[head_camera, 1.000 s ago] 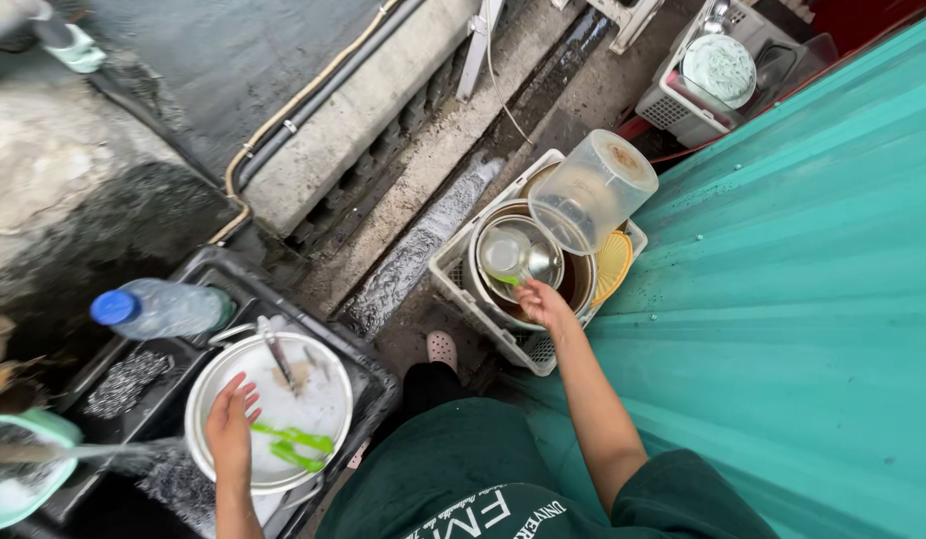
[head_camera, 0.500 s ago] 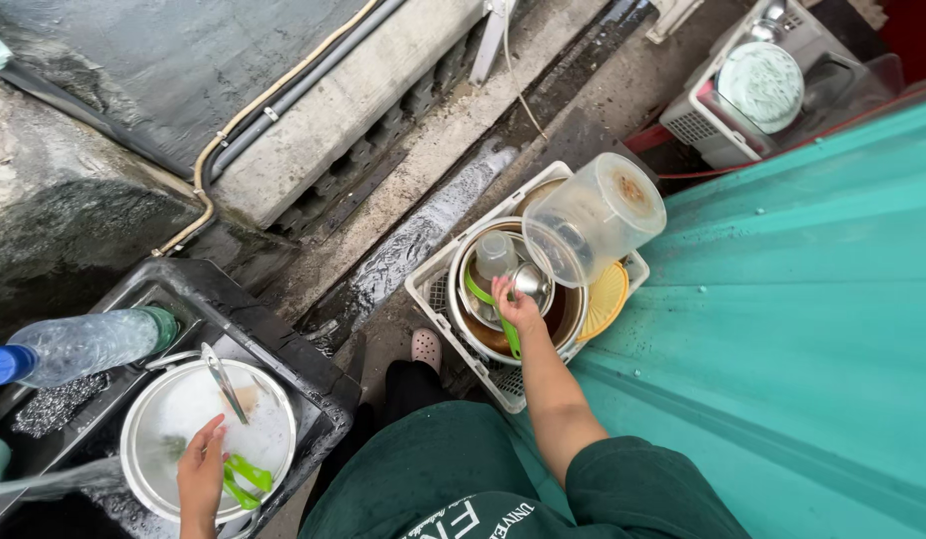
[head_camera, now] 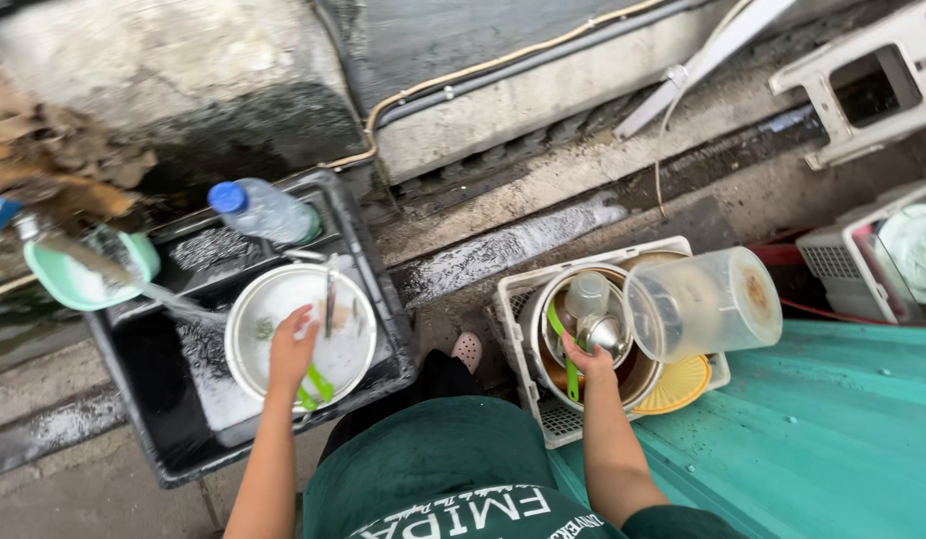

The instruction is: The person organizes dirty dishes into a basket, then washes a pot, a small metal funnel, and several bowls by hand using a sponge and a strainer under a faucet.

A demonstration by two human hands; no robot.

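your left hand (head_camera: 291,349) rests spread in the soapy metal basin (head_camera: 245,344) in the near-left black tub (head_camera: 378,299), your right hand (head_camera: 586,356) pinches a steel ladle (head_camera: 601,332) in the right-hand white crate (head_camera: 520,344), where the tilted clear pitcher (head_camera: 704,302) could topple if bumped.

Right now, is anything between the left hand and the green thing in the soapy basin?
Nothing visible. The left hand rests in the round white basin, right beside the green utensil, with only suds between them.
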